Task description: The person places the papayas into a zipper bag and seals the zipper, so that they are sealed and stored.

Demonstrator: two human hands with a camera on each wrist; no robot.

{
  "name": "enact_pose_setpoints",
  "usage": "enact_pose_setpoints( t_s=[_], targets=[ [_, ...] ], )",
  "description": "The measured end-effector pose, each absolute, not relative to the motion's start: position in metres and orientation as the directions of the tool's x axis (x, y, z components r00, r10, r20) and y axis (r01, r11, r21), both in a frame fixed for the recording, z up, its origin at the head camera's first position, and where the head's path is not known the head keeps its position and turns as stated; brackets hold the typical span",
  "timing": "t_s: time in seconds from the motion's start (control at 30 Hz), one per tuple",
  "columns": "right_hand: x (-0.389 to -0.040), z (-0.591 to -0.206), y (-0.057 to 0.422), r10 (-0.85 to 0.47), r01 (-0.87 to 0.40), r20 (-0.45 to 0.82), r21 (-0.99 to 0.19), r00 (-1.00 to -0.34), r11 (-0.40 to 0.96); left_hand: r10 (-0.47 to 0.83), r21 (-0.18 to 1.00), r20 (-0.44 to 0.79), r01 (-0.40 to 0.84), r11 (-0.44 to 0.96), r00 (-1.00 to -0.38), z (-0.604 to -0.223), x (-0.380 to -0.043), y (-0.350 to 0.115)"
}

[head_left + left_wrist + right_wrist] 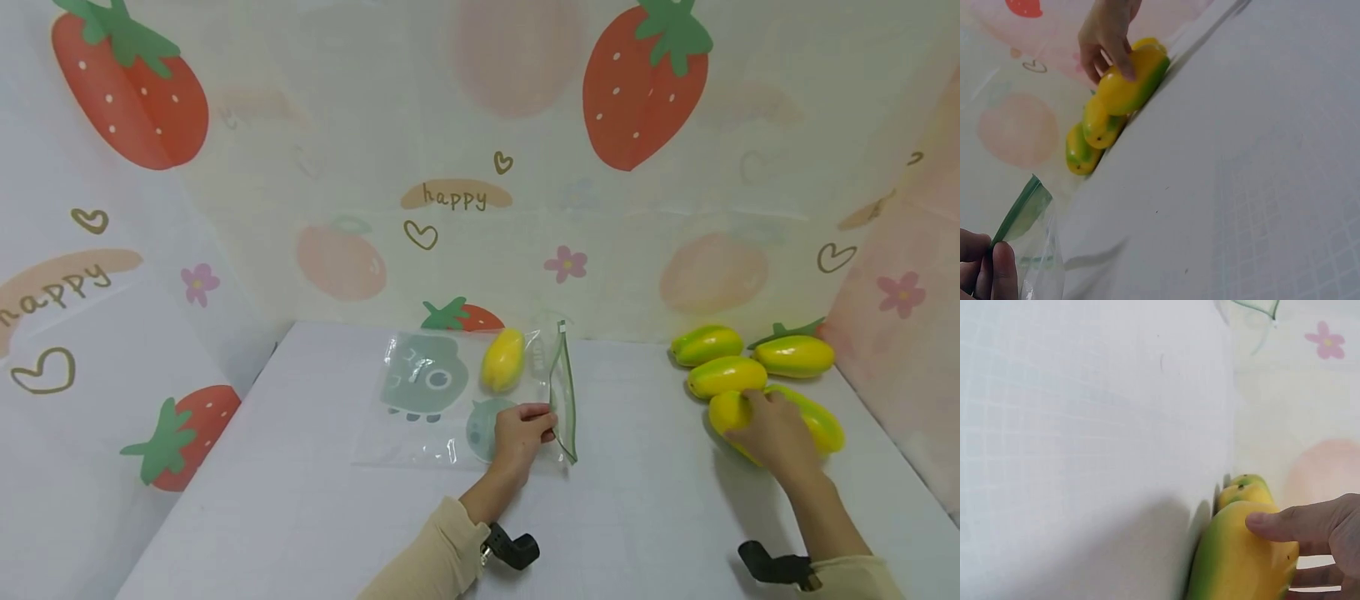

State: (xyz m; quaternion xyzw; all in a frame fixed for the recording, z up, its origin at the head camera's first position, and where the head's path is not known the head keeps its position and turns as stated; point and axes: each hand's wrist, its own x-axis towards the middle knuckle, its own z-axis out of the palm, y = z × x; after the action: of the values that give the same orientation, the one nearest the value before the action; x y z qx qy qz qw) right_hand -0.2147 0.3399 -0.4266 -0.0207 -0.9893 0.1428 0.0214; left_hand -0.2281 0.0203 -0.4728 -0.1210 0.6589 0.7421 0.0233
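Note:
My left hand (pixel 517 440) pinches the green-edged mouth of a clear zip bag (pixel 442 443), which lies flat on the table with a grey-green dinosaur print. Inside the bag, near its opening, is one yellow papaya (pixel 502 360). At the right, my right hand (pixel 780 437) grips the nearest yellow-green papaya (pixel 724 412), thumb on one side and fingers over the other. The right wrist view shows the thumb (pixel 1266 524) pressed on its skin. Another papaya (pixel 821 423) lies right beside it, partly behind the hand.
Behind the gripped one, several more papayas cluster near the back right: one in the middle (pixel 726 377), one at the back (pixel 707 345) and one by the wall (pixel 793 357). A printed fruit-pattern cloth (pixel 615 275) stands behind the white table (pixel 637 517).

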Motion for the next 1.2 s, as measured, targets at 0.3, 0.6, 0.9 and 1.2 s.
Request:
enact_pose_setpoints(
  t_s=[0.3, 0.6, 0.9, 1.2],
  targets=[
    [-0.211, -0.439, 0.331, 0.070, 0.035, 0.143, -0.235, -0.987, 0.971, -0.102, 0.970, -0.216, -0.202, -0.136, -0.971, -0.471, -0.228, 0.021],
    [-0.211, -0.447, 0.327, 0.037, -0.008, 0.260, -0.171, -0.965, 0.985, -0.105, 0.973, -0.212, -0.201, -0.112, -0.972, -0.469, -0.227, 0.020],
    [-0.215, -0.444, 0.336, 0.043, -0.008, 0.229, -0.218, -0.973, 0.976, -0.105, 0.978, -0.185, -0.173, -0.114, -0.977, -0.468, -0.226, 0.020],
    [-0.208, -0.438, 0.332, 0.066, 0.020, 0.140, -0.305, -0.988, 0.952, -0.103, 0.979, -0.187, -0.177, -0.104, -0.977, -0.469, -0.225, 0.023]
  ],
)
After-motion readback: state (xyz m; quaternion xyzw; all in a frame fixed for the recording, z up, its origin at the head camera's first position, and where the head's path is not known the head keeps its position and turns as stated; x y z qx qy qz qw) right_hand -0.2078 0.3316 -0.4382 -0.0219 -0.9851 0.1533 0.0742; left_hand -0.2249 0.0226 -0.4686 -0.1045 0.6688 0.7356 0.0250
